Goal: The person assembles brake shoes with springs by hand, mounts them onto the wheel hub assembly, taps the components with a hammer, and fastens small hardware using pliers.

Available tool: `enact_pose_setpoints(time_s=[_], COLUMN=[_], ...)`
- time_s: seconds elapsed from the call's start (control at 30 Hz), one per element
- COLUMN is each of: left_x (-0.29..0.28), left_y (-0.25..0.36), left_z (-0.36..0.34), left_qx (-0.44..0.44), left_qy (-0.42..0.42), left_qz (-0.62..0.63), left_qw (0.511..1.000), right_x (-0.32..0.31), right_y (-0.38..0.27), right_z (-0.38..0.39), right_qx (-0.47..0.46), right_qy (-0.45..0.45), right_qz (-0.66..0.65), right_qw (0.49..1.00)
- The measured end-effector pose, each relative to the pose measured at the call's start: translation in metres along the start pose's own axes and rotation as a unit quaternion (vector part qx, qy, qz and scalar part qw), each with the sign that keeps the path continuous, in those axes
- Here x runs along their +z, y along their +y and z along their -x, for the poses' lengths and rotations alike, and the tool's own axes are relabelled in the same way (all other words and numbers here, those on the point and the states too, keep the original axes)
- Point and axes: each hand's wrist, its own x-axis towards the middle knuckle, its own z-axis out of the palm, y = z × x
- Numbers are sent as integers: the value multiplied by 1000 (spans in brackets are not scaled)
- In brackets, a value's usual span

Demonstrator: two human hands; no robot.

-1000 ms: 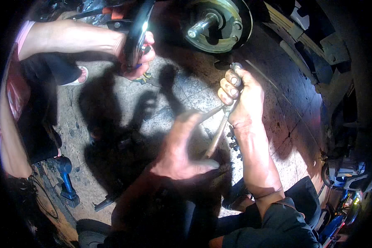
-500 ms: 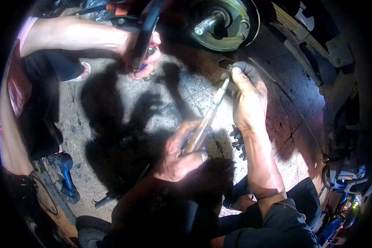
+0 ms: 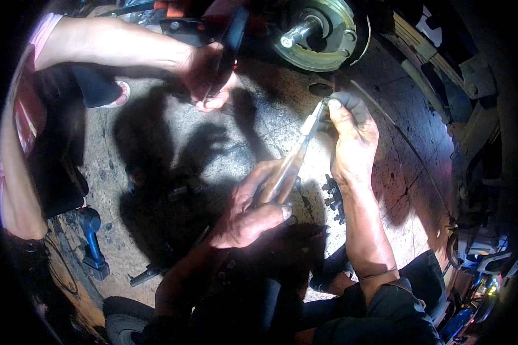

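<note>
My left hand (image 3: 248, 215) is wrapped round a translucent, tapering squeeze bottle (image 3: 292, 161) with brownish contents. Its narrow nozzle (image 3: 320, 107) slants up and right, to the fingertips of my right hand (image 3: 354, 135). Between thumb and finger, that hand pinches a small dark part (image 3: 327, 100), too small to name. The nozzle tip sits right at this part; whether they touch I cannot tell. Just beyond lies a round dark hole or disc (image 3: 320, 89) at floor level.
A wheel hub with brake shoes (image 3: 322, 49) and an axle stub stands at the far side. At the upper left, another person's hand (image 3: 210, 75) holds a long dark object (image 3: 230, 46). A blue cordless tool (image 3: 93, 244), a tyre (image 3: 124, 322) and a dark toothed part (image 3: 332, 198) lie around.
The bottle's nozzle has come up to my right fingertips. My right hand has shifted slightly right. The other person's hand and dark object have moved to the right.
</note>
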Motion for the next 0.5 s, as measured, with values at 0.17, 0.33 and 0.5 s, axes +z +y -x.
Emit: enact_pose_setpoints(time_s=[0.17,0.33,0.5], left_x=[0,2,3], left_y=[-2,2,1], left_z=[-1,1,0], left_qx=[-7,-22,-14], left_qy=[-9,-7,-12], left_qz=[22,38,69], left_qw=[1000,999,997], right_x=[0,1,-1], right_y=[0,-1,0], right_z=[0,1,1], right_qx=[3,-7,-15], right_qy=[4,6,-3], right_qz=[9,13,6], right_qw=[1000,1000,1000])
